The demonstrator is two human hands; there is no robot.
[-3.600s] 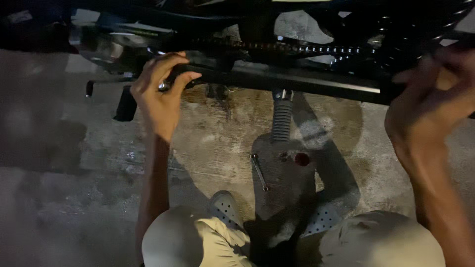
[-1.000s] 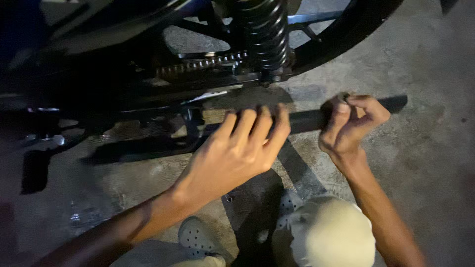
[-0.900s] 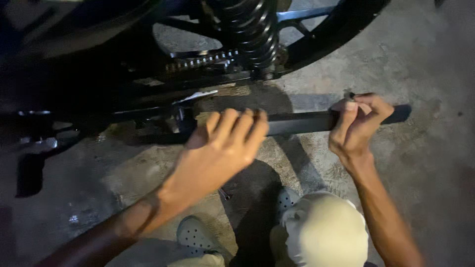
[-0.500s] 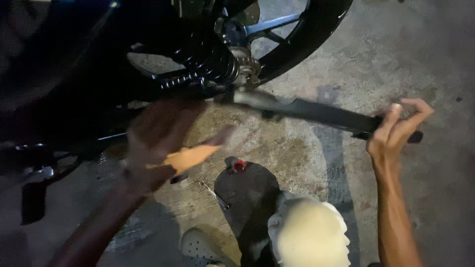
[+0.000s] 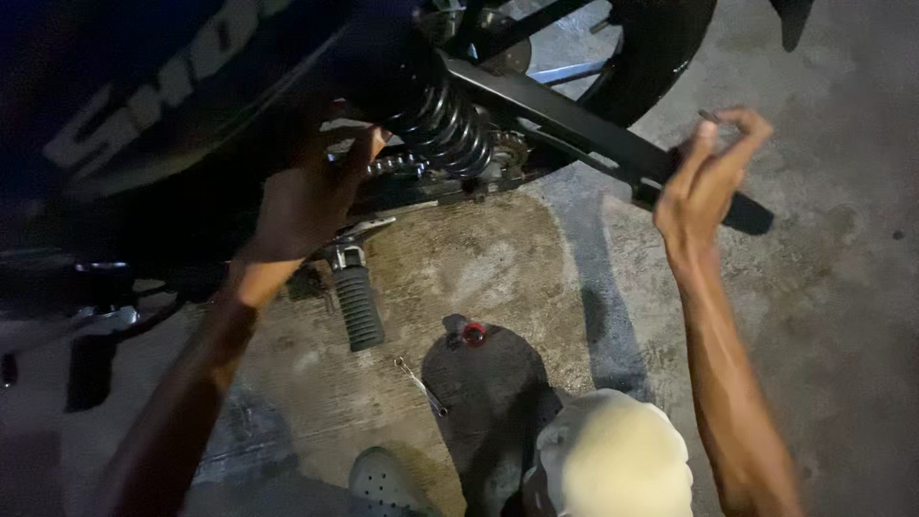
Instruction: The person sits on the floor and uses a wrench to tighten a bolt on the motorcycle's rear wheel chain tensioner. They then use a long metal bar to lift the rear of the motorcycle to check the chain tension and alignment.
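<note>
Bar [image 5: 574,129] has swung upward; my right hand [image 5: 704,177] grips its end, my left hand [image 5: 306,196] now presses open beside the shock spring [image 5: 442,124].

Bare forearms, pale trousers [image 5: 613,460], perforated clog [image 5: 388,483]

A motorcycle [image 5: 191,124] is standing across the top of the view on a concrete floor [image 5: 823,316], its rear wheel [image 5: 661,48] sitting at upper right. A coil spring [image 5: 442,129] is hanging near the middle, with the chain [image 5: 402,165] just below it. A long bar [image 5: 593,134] is slanting from the spring down to the right, where the right hand [image 5: 704,187] is resting against its lower end. The left hand [image 5: 306,196] is reaching in left of the spring. A footpeg [image 5: 356,304] is jutting out below, and a small cap [image 5: 472,333] is lying on the floor right of it.
</note>
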